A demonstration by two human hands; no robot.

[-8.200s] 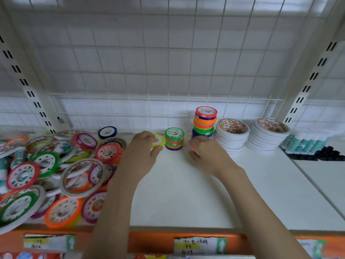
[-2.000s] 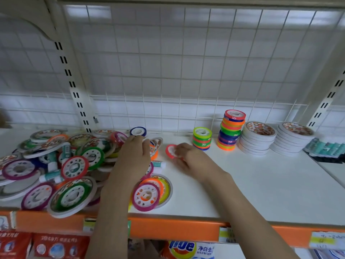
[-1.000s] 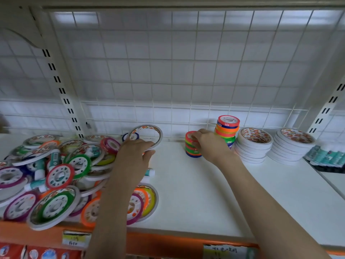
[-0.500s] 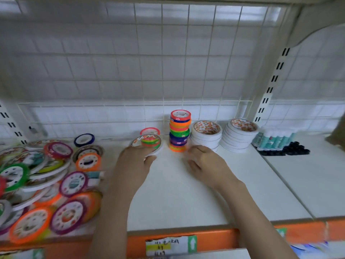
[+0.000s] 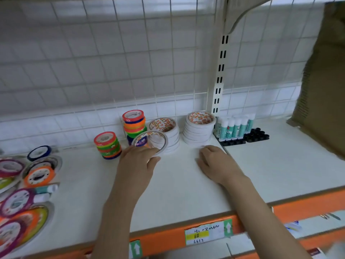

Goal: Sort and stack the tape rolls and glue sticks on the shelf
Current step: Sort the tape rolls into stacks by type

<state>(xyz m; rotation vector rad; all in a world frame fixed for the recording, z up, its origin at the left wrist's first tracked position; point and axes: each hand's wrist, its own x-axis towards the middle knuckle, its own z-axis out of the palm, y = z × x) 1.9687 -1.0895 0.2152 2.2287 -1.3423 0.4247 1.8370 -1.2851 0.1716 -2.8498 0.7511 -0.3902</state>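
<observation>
White shelf (image 5: 186,184) with a wire grid back carries loose tape rolls (image 5: 22,202) cut off at the left edge, and the left hand (image 5: 136,169) hides the lower part of the taller coloured stack (image 5: 134,126). That hand's fingers clamp a white tape roll (image 5: 151,142), tilted, just before the nearer white stack (image 5: 168,133). The right hand (image 5: 216,163) rests knuckles-up on the shelf, fingers loosely curled, near the glue sticks (image 5: 235,128).

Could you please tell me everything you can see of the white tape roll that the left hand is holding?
The white tape roll is a wide, thin ring, white outside, with red and orange print on its inner core. The left hand grips its near rim from below, holding it tilted above the shelf so the open centre faces the camera. It hangs in front of the nearer stack of matching white rolls and the taller stack of coloured rolls, both partly seen through it. Whether it touches either cannot be told.
</observation>
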